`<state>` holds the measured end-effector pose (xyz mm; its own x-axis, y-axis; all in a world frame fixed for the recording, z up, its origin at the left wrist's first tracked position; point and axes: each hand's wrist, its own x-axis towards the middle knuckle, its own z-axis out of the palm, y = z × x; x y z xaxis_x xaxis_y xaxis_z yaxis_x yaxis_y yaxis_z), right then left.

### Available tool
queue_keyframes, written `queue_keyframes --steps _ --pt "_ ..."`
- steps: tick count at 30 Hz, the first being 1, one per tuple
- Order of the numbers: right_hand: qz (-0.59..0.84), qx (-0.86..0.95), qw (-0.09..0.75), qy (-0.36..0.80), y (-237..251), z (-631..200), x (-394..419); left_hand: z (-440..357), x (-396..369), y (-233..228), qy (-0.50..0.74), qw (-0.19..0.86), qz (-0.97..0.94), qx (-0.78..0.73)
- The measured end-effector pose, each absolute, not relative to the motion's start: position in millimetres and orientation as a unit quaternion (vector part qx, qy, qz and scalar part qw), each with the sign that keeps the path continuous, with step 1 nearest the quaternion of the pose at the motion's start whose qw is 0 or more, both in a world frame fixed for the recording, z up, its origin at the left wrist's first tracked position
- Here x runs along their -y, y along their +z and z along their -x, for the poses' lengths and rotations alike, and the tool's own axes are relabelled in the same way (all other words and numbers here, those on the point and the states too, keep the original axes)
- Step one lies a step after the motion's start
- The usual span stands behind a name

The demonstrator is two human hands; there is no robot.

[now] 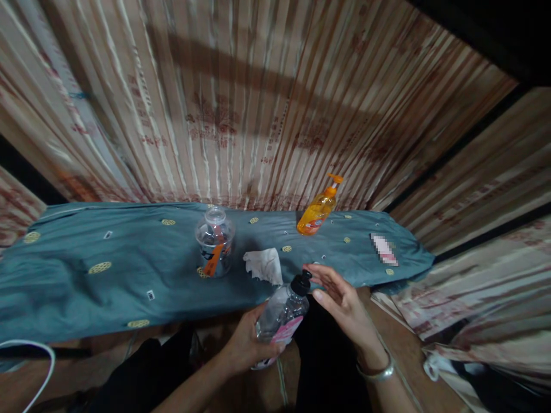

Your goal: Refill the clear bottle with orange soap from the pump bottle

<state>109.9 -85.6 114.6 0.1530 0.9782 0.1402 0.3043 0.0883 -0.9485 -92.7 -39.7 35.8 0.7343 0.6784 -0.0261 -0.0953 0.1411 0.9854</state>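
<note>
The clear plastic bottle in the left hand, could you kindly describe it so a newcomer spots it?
Find the long teal patterned cloth, then the left hand below its near edge in view. It grips a clear plastic bottle with a pink label, whose black pump sets it apart from the orange pump bottle on the cloth.

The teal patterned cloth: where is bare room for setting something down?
Widest: the teal patterned cloth left of the clear, orange-labelled plastic container. Smaller: between the orange pump bottle and the blurred pink-white item. Crowded: the middle, where white tissue lies beside the container, near the clear black-pumped bottle in the left hand.
</note>
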Motion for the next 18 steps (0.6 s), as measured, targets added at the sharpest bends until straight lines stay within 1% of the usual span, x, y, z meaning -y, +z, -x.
queue_keyframes --steps 6,12,18 --pt "0.608 0.587 0.444 0.296 119.0 -96.2 87.3 90.7 40.9 30.7 0.265 0.716 -0.603 -0.231" --pt "0.578 0.557 0.479 0.356 113.6 -106.1 92.0 93.4 42.1 28.9 0.258 0.72 -0.602 -0.231" --pt "0.599 0.571 0.465 0.313 117.6 -94.5 84.8 93.0 40.6 28.0 0.252 0.721 -0.599 -0.242"
